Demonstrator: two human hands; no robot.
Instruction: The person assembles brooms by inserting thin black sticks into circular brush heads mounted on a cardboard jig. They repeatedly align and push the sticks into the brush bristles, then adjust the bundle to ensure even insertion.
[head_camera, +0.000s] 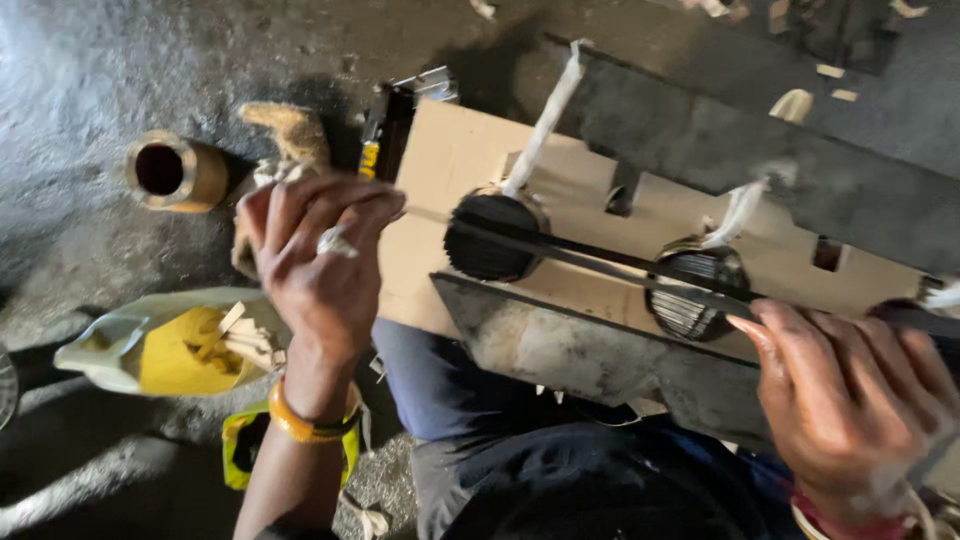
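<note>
On the dark floor (90, 70) at far left lies a short brass tube (176, 172), its open mouth facing the camera. Below it sits a pale bag (110, 345) with yellow lining, holding small wooden slips (235, 340). The left hand (318, 262), ring on one finger, is curled shut around a pale scrap, just beside the wooden board (460, 160). The board rests on the lap, long axis running from upper left to lower right, carrying two round black wire brushes (492, 235) and a dark metal bar (590, 258). The right hand (850, 400) lies loosely open, fingertips touching the bar's right end.
</note>
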